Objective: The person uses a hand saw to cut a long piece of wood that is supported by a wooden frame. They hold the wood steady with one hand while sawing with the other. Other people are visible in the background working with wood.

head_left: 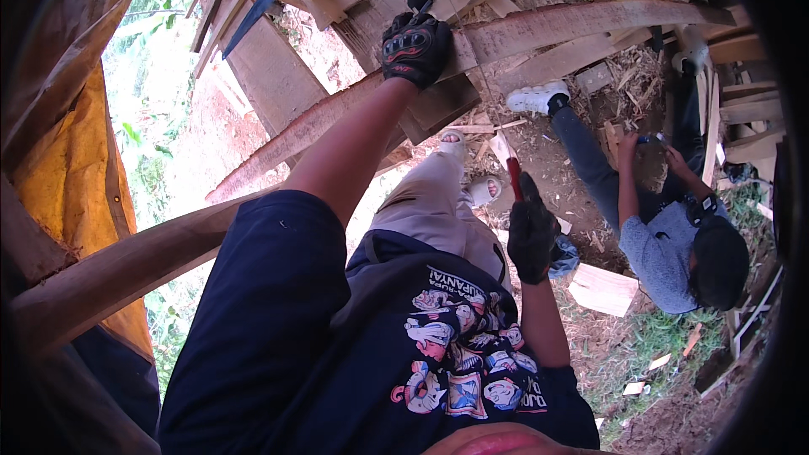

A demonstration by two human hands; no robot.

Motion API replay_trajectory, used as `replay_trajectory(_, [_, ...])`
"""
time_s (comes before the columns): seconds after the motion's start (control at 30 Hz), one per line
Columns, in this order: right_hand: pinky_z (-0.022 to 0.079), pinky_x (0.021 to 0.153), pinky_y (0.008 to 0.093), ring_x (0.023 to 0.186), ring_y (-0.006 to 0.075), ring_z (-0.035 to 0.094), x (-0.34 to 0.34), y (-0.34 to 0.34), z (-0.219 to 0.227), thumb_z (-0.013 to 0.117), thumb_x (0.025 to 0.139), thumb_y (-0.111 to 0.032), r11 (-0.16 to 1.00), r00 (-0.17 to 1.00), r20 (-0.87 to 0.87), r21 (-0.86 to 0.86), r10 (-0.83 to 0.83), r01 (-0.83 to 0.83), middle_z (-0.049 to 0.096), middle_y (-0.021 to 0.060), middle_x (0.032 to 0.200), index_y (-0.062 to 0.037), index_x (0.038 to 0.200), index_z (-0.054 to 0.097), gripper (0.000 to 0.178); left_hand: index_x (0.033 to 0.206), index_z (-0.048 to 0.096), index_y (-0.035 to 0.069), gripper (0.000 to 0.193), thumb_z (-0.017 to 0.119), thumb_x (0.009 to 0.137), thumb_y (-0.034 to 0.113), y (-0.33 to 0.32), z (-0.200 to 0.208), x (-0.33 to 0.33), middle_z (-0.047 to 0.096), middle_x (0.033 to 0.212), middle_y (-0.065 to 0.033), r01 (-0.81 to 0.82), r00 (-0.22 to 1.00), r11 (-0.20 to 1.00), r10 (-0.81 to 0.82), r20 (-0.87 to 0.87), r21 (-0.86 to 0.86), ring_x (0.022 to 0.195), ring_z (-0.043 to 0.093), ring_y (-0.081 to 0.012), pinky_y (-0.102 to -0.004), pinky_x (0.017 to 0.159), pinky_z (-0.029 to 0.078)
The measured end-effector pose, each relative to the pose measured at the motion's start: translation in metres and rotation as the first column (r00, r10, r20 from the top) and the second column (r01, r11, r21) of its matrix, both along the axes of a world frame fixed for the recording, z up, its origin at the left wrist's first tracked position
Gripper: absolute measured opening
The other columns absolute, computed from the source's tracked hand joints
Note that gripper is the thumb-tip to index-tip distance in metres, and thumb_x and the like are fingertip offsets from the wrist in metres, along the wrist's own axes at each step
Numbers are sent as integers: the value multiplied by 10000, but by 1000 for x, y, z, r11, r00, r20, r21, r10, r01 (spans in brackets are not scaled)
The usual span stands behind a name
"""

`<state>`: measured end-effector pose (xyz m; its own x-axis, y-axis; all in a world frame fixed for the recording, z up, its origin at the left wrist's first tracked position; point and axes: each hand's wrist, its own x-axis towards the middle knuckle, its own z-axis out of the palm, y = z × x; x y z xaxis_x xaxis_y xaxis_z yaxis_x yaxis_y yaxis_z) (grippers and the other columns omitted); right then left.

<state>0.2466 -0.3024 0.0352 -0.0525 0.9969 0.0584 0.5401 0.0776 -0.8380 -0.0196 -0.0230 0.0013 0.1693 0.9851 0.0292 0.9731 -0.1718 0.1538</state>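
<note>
My left hand, in a black glove with hard knuckle guards, is closed over a long curved wooden plank that crosses in front of me. Lower and to the right, my right hand, gloved in black, grips the red handle of a hand saw. Its thin blade shows nearly edge-on and runs up from the handle to the plank, crossing it just right of my left hand. The fingers around the handle are partly hidden.
A seated person in a dark cap holds a small object at the right. Boards lie stacked at the far left. Wood chips cover the ground, and a pale wood block lies there. A yellow-orange tarp hangs by a wooden beam.
</note>
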Motion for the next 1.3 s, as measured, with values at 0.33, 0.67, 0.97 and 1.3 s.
replay_trajectory(0.33, [627, 793, 430, 970, 380, 815, -61, 141, -20, 586, 1123, -201, 947, 991, -116, 305, -63, 96, 776, 198, 1349, -81, 1535, 648, 434, 1318, 749, 142, 480, 467, 1119, 475, 9, -11, -1, 724, 1419, -157, 17, 999, 999, -14, 52, -41, 1475, 534, -439, -590, 1245, 372])
replay_trajectory(0.67, [616, 828, 465, 1020, 405, 799, -17, 34, 30, 563, 1130, -185, 999, 999, 45, 49, -7, 5, 738, 245, 1408, -4, 1524, 620, 437, 1196, 820, 151, 493, 462, 1116, 480, 2, 12, 5, 779, 1302, -158, -2, 996, 999, 6, 86, -45, 1408, 587, -435, -594, 1202, 408])
replay_trajectory(0.97, [618, 830, 458, 1021, 380, 810, -44, 91, 7, 537, 1149, -268, 980, 989, 142, 197, -33, 5, 747, 227, 1395, -47, 1549, 621, 464, 1188, 826, 157, 515, 453, 1117, 506, 3, -1, 2, 787, 1307, -144, -38, 996, 999, 39, 74, -21, 1408, 593, -436, -610, 1193, 412])
replay_trajectory(1.3, [614, 786, 471, 1047, 415, 796, -59, 139, 23, 568, 1131, -188, 960, 998, 49, 278, -45, 29, 756, 243, 1353, -23, 1469, 668, 389, 1247, 816, 161, 529, 468, 1118, 537, 1, 8, 2, 751, 1381, -180, -5, 996, 997, 12, 87, -78, 1469, 545, -438, -597, 1235, 373])
